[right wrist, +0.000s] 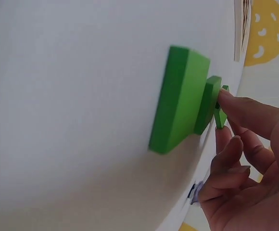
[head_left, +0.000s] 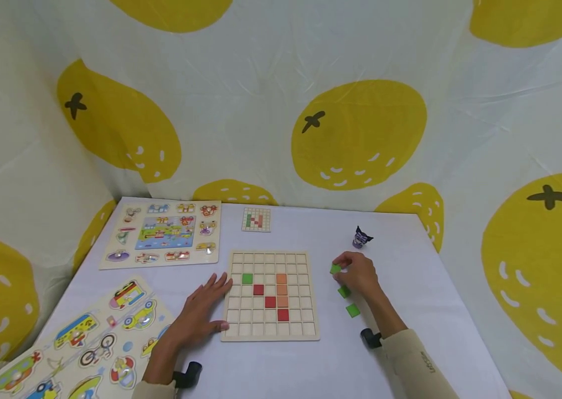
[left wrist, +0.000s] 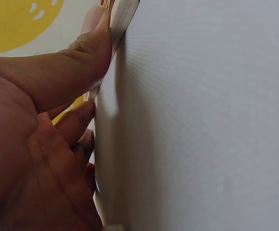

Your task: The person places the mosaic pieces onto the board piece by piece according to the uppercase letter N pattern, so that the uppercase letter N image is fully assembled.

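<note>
A wooden grid board [head_left: 271, 338] lies flat on the table. Set in its squares are one green tile [head_left: 247, 279], a diagonal of red tiles [head_left: 271, 302] and a column of orange tiles [head_left: 282, 290]. My left hand [head_left: 200, 316] rests against the board's left edge with fingers stretched out. To the right of the board, my right hand [head_left: 359, 273] pinches a small green square tile [head_left: 335, 269] between thumb and fingers, close to the tabletop. Two more green tiles, a middle one [head_left: 344, 291] and a nearer one [right wrist: 180, 101], lie just below that hand.
A small pattern card [head_left: 256, 220] lies behind the board. At the back left is a vehicle puzzle board [head_left: 211, 238], with another puzzle [head_left: 126, 327] at the front left. A dark little figurine [head_left: 361, 238] stands beyond my right hand.
</note>
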